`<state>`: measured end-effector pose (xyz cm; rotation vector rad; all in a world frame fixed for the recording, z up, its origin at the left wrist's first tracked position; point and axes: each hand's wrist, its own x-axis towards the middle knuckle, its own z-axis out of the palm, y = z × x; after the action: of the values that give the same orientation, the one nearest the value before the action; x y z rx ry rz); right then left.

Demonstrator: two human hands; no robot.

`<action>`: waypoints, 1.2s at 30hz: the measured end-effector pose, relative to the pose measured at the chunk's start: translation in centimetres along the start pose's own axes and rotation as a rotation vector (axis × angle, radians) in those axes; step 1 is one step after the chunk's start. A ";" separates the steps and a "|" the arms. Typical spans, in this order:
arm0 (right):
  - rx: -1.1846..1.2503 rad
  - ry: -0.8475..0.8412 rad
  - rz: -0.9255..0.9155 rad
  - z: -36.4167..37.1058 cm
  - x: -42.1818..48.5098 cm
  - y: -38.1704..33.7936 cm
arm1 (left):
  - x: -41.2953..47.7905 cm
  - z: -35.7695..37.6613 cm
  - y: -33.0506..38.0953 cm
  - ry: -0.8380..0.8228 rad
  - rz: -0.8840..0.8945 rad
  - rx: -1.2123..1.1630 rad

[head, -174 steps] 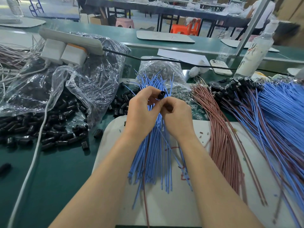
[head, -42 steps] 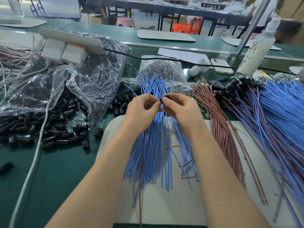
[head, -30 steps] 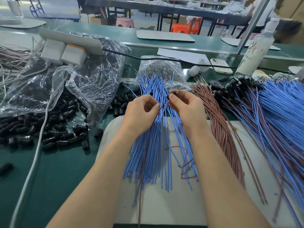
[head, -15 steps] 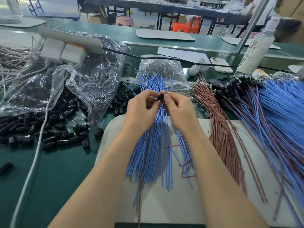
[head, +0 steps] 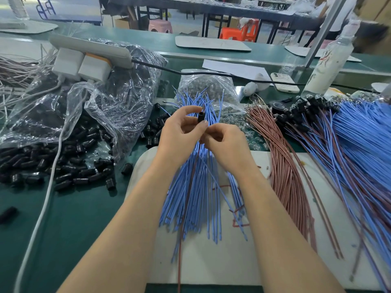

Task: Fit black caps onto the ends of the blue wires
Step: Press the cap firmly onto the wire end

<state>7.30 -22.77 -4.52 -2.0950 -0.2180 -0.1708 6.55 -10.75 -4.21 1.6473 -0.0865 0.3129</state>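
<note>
The left hand (head: 179,132) pinches 1 black cap (head: 200,117). The right hand (head: 227,148) has dropped just below it, pinching a wire (head: 198,152). Seating looks underway.

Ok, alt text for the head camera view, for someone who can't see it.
Two hands work over a fan of blue wires on a white mat: the left hand pinches a black cap, the right hand pinches a wire below it. Loose caps lie left, brown wires right.

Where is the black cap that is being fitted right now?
Head view, centre: the black cap is pinched in the left hand's fingertips, just above the right hand, over the loose blue wires.
</note>
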 end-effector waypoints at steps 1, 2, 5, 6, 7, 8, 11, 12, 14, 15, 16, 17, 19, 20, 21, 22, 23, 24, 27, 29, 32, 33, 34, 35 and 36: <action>-0.036 0.000 -0.009 0.0 0.0 0.0 | 0.0 0.0 0.0 -0.002 0.006 0.018; -0.070 0.001 -0.016 0.0 0.0 0.1 | 0.0 0.0 0.0 0.000 0.013 0.038; -0.152 0.009 -0.015 0.1 0.1 0.2 | 0.1 -0.1 0.2 0.011 0.045 0.061; -0.169 0.014 -0.007 0.2 0.1 0.3 | 0.1 -0.1 0.2 0.012 0.053 0.055; -0.183 0.018 -0.003 0.2 0.0 0.3 | 0.1 -0.1 0.2 0.009 0.057 0.045; -0.196 0.020 -0.004 0.2 0.0 0.3 | 0.1 -0.1 0.3 0.001 0.059 0.034; -0.228 0.025 -0.016 0.2 0.0 0.3 | 0.0 0.0 0.3 -0.029 0.069 0.021; -0.234 0.032 -0.022 0.2 0.0 0.3 | 0.0 0.0 0.3 -0.038 0.070 0.017; -0.227 0.056 -0.044 0.2 -0.1 0.2 | -0.1 0.0 0.2 -0.053 0.072 0.011; -0.213 0.072 -0.057 0.2 -0.1 0.2 | -0.1 0.0 0.2 -0.061 0.073 0.010; -0.197 0.089 -0.071 0.2 -0.2 0.1 | -0.1 0.1 0.1 -0.072 0.075 0.010; -0.184 0.103 -0.081 0.1 -0.2 0.1 | -0.1 0.1 0.1 -0.086 0.079 0.009; -0.172 0.123 -0.102 0.0 -0.3 0.1 | -0.2 0.2 0.1 -0.119 0.090 0.001; -0.175 0.126 -0.114 0.0 -0.3 0.1 | -0.3 0.2 0.0 -0.131 0.097 -0.001; -0.183 0.128 -0.125 0.0 -0.3 0.2 | -0.3 0.2 0.0 -0.140 0.105 0.001; -0.195 0.130 -0.130 -0.1 -0.3 0.3 | -0.3 0.2 0.0 -0.147 0.111 0.004; -0.207 0.132 -0.132 0.0 -0.2 0.3 | -0.2 0.2 -0.1 -0.152 0.115 0.008; -0.215 0.135 -0.134 0.0 -0.2 0.4 | -0.2 0.2 -0.1 -0.158 0.118 0.010; -0.220 0.155 -0.148 -0.1 -0.1 0.5 | -0.3 0.2 0.0 -0.169 0.124 -0.001; -0.222 0.169 -0.152 0.0 -0.2 0.6 | -0.3 0.2 0.1 -0.172 0.127 -0.002; -0.221 0.181 -0.150 0.1 -0.1 0.7 | -0.5 0.3 0.4 -0.168 0.117 -0.005; -0.220 0.184 -0.148 0.2 -0.1 0.7 | -0.5 0.2 0.5 -0.166 0.112 -0.006; -0.223 0.183 -0.145 0.2 -0.1 0.8 | -0.6 0.2 0.7 -0.162 0.108 -0.010; -0.234 0.179 -0.143 0.3 -0.1 0.8 | -0.7 0.2 0.8 -0.158 0.103 -0.019; -0.247 0.175 -0.144 0.4 -0.1 0.8 | -0.7 0.2 0.8 -0.156 0.098 -0.030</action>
<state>7.36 -22.85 -5.43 -2.2932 -0.2527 -0.4877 5.74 -11.12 -3.58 1.6385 -0.2887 0.2560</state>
